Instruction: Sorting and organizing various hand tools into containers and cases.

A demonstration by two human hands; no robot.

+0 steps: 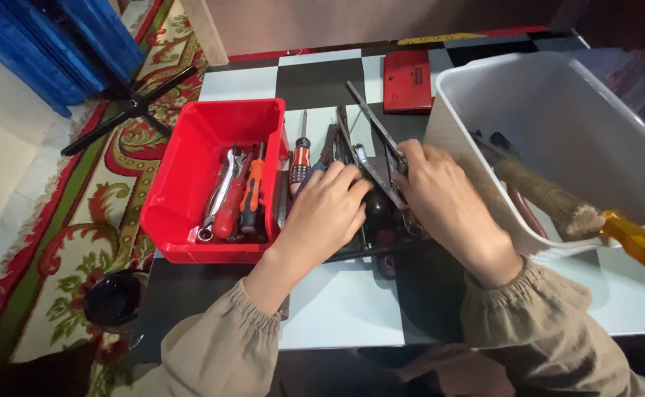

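Nearest the camera, two tan sleeves with gathered cuffs, reaching forward over a counter (337,301) of black and white squares. Just beyond, left hand (328,213) palm down on a heap of tools (366,158) at the counter's middle, fingers curled together over the dark handles; whether its grip is clamped on any one tool, cannot tell. Right hand (440,198) close beside it, also palm down on the same heap, fingers bent around thin metal shafts near the heap's right edge; grip looks closed, but on which piece, cannot tell. Heap itself lying between a red bin (190,184) on the left and a white tub (558,132) on the right, long metal pieces jutting away from the hands. At the heap's left edge, a screwdriver (300,158) with a red and black handle, shaft pointing away, just beside the bin's wall. Inside the red bin, a wrench and screwdrivers with red and orange handles, lying lengthwise. In the white tub, a brush (550,198) with brown bristles, its yellow handle sticking out over the near rim to the right. Farther back, a flat red case (407,79) on the counter, touching the tub's far left corner. Off to the left, a patterned rug (80,235) on the floor.
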